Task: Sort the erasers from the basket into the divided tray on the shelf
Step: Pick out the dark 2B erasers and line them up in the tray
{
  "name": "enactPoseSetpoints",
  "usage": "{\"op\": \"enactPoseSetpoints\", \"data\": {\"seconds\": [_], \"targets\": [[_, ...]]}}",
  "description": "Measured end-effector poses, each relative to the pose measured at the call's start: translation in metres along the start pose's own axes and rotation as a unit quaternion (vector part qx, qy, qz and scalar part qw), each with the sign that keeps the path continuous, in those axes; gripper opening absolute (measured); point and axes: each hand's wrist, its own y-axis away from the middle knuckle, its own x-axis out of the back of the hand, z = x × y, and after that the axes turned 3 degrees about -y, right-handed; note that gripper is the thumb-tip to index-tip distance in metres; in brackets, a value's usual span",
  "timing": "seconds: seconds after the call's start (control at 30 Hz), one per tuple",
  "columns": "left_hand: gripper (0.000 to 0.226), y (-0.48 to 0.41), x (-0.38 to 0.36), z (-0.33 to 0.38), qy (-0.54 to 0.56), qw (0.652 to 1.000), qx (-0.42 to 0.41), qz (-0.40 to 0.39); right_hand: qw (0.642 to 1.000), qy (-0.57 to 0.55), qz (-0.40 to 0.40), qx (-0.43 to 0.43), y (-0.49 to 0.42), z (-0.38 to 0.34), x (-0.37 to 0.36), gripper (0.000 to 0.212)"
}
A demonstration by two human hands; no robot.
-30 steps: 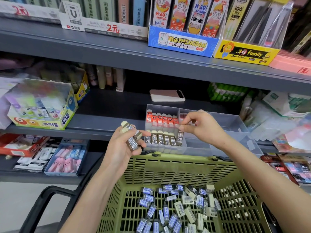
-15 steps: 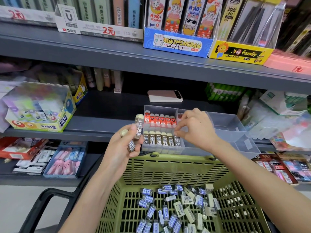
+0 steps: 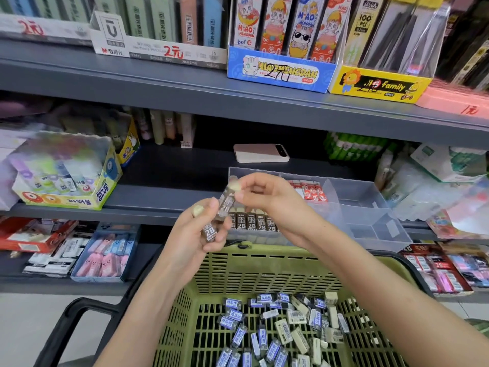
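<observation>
Pinching the cream top end of a brown-sleeved 2B eraser, the right hand meets the left hand, whose curled fingers grip a second eraser, label facing the camera. The pinched eraser's long axis stands nearly upright, its top leaning toward 1 o'clock. Just behind the hands, the divided tray on the shelf holds a row of brown erasers standing on end. At 6 o'clock, the green basket holds loose erasers lying every way.

Green plastic basket, perforated; clear glossy plastic tray; matt grey shelf.
</observation>
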Motion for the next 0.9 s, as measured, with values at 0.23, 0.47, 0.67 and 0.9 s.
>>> {"op": "enactPoseSetpoints", "data": {"seconds": [0.23,0.47,0.67,0.9], "targets": [[0.022,-0.006,0.009,-0.001,0.081,0.982,-0.054,0.161,0.986,0.055,0.12,-0.105,-0.016,0.02,0.007,0.013],[0.029,-0.008,0.009,-0.005,0.038,0.978,-0.092,0.185,0.979,0.127,0.114,-0.114,-0.022,0.035,-0.008,0.013],[0.018,-0.004,0.005,-0.008,-0.203,0.946,-0.19,0.168,0.951,0.279,0.117,-0.059,-0.025,0.041,-0.012,0.01],[0.013,-0.003,0.002,-0.011,-0.262,0.942,-0.163,0.132,0.967,0.205,0.132,0.077,-0.014,0.023,-0.008,0.013]]}}
